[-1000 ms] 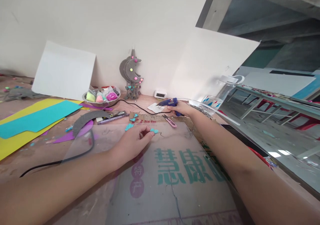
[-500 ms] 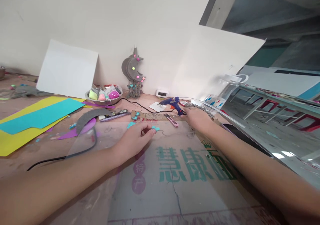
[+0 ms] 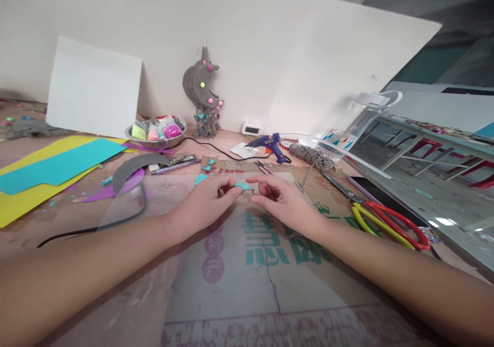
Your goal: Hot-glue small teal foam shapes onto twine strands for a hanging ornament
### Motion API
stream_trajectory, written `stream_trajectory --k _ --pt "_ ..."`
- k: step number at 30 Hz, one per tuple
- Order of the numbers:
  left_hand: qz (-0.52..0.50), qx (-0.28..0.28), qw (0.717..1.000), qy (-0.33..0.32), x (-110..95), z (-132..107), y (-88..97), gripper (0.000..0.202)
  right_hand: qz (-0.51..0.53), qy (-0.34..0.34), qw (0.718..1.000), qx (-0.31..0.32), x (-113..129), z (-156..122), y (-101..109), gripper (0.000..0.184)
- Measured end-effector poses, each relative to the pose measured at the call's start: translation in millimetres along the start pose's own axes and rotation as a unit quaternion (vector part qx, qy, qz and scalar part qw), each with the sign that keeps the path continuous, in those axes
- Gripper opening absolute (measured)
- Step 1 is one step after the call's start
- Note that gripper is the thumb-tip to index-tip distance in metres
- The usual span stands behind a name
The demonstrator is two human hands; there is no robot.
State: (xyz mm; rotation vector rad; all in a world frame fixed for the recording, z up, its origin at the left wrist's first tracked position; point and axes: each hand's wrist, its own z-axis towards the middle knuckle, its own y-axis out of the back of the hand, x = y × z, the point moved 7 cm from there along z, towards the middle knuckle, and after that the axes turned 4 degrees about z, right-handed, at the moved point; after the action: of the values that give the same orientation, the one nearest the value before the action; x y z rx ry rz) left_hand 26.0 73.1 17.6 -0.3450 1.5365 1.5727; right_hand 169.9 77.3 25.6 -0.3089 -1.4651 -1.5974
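My left hand (image 3: 210, 195) pinches a small turquoise piece (image 3: 242, 186) between thumb and fingertips. A short bit of grey string (image 3: 252, 192) sticks out from the right side of that piece. Close by on the right is my right hand (image 3: 283, 198), its thumb and forefinger apart around the string's end, with no contact that I can make out. Both hands are over a clear plastic sheet (image 3: 231, 300) on printed cardboard. Beyond them lie a blue glue gun (image 3: 270, 145) and a pink-handled cutter (image 3: 264, 167), partly hidden by my right hand.
Large scissors (image 3: 370, 213) and a phone (image 3: 386, 198) lie right, near a grey string bundle (image 3: 312, 157) and a clear jug (image 3: 347, 126). A bowl of clay (image 3: 154, 140), coloured sheets (image 3: 65, 164) and a black cord (image 3: 73, 241) are left. A moon ornament (image 3: 200, 87) hangs behind.
My right hand has left the glue gun's handle and come back leftward to the turquoise piece. The scissors and string bundle are now uncovered. My left hand keeps its pinch.
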Motion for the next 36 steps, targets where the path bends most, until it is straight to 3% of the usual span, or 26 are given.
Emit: stream_trajectory --k 5,10,19,29,32,36 --pt "0.009 0.002 1.0 -0.002 -3 0 -0.1 0.03 0.092 -0.07 0.993 0.016 -10 -3 -4 0.018" --pt "0.021 0.025 0.999 0.009 -1 0 -3.8 0.03 0.168 -0.059 0.984 0.004 -12 -2 -2 0.02" --pt "0.071 0.04 0.996 -0.032 -5 -2 -8.2 0.028 0.057 0.023 0.998 -0.032 -2 -4 4 0.016" --pt "0.066 0.051 0.996 -0.044 -8 -4 -10.1 0.027 0.005 0.07 0.997 -0.011 16 -8 2 0.016" --pt "0.034 0.057 0.997 -0.034 -7 -3 -9.8 0.029 0.092 0.023 0.995 -0.004 7 -3 -1 0.013" --pt "-0.056 0.062 0.996 0.014 -1 -2 -9.0 0.035 0.265 -0.024 0.964 -0.021 -10 4 -1 0.015"
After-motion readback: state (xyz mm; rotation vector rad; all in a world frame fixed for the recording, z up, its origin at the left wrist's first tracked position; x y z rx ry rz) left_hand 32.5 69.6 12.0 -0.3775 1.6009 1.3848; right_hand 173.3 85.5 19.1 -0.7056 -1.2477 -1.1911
